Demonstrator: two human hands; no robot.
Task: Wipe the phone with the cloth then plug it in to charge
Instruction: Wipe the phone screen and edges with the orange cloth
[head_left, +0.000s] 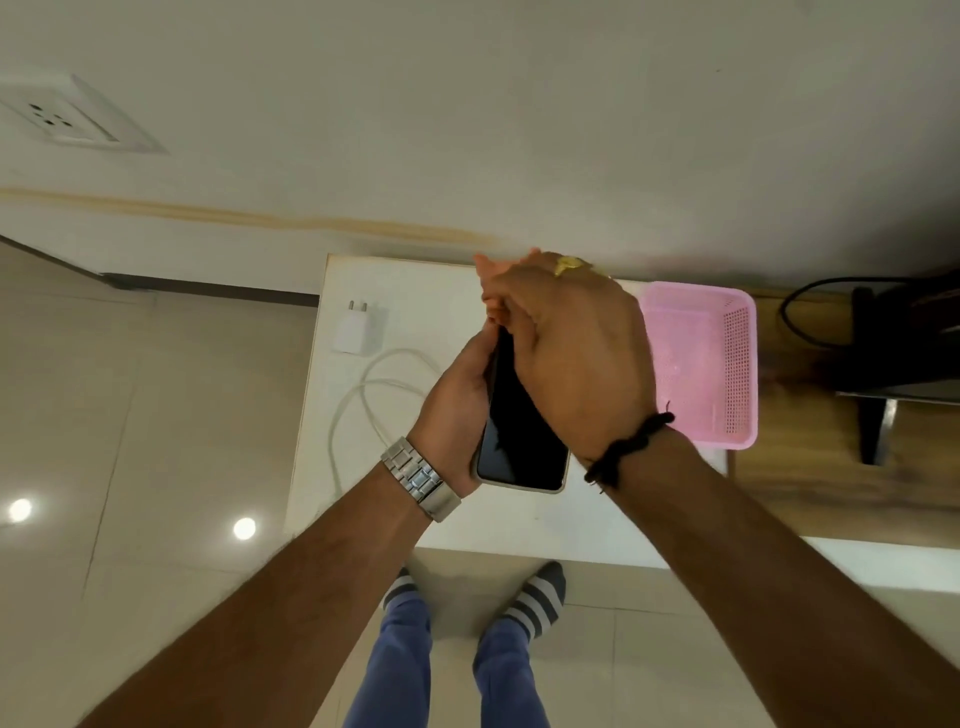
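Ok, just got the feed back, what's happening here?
A person stands at a white table, left hand holding the phone screen up. The right hand presses a peach cloth over its top end, so wiping appears underway. The charger and cable lie unplugged on the table.
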